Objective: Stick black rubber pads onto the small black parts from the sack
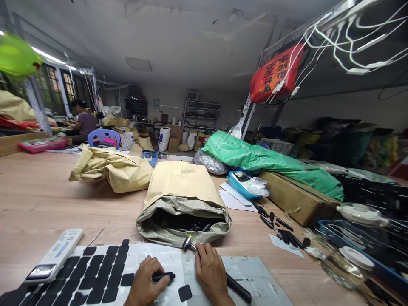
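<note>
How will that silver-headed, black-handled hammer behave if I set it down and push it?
The silver-headed, black-handled hammer is probably head-heavy, since its head looks metallic. It seems stiff: the handle shows no bend beyond the right hand. Pushed, its rounded handle might roll, though the crosswise head would likely check it.

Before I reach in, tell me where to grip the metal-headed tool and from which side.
Likely best by the rear end of its long black handle, from above and the person's right: that rounded stretch sticks out past the right hand, which covers the middle, while the metal head sits close to the open bag.
</note>
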{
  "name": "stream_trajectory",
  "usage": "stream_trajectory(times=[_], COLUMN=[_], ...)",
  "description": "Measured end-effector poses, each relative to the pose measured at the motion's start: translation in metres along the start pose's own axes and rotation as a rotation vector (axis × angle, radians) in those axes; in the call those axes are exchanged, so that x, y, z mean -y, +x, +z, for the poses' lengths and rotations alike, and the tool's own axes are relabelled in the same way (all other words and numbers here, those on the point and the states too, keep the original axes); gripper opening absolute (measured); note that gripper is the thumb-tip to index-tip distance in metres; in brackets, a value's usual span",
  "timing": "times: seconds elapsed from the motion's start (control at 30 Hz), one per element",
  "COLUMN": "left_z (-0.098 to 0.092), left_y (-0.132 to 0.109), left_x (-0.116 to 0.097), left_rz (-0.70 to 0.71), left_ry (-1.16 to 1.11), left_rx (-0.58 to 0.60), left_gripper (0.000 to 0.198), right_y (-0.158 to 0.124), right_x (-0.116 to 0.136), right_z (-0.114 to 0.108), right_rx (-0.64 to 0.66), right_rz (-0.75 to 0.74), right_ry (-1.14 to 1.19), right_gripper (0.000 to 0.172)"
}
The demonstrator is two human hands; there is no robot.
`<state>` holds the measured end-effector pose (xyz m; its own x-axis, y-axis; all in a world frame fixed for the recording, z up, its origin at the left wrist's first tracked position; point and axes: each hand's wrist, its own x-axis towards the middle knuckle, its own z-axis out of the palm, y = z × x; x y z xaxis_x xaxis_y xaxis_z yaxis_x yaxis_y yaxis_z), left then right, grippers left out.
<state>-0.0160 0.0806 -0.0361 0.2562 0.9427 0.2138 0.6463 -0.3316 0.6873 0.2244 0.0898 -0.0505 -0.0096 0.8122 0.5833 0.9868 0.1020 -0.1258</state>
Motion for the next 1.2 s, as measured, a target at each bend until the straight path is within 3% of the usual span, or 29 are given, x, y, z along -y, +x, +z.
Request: stream_trajectory(times=[0.23,0.43,0.57,1.03,1.2], left_z=[0.009,0.027,0.031,0.004,0.001], left_y=[-0.001,-0.002,-0.002,0.001,0.002], left_x=[0.013,0.034,0.036,0.013,0.014], left_rz=[0.026,0.087,0.122,0.069,0.082], left_ry=[-0.021,-0.007,0.002,-0.008,-0.019], left_rx=[-0.023,-0.119,-0.159,-0.046,-0.016], left_gripper=[0.022,0.022,0.021,0.026,0.031], right_y=[0.000,0.000,-0.002,0.000,0.002], right_x=[-0.001,-0.002,-0.004,0.002,0.006], right_z=[0.000,0.002,0.005,0.002,0.002], right_rx=[0.004,0.009,-0.002,0.055,0.074], right_rz=[-0.001,-0.004,-0.007,0.042,0.095], right_ry=[0.012,0.044,0.036,0.023,0.029], right_gripper=[0.025,0.024,0.027,0.024,0.020])
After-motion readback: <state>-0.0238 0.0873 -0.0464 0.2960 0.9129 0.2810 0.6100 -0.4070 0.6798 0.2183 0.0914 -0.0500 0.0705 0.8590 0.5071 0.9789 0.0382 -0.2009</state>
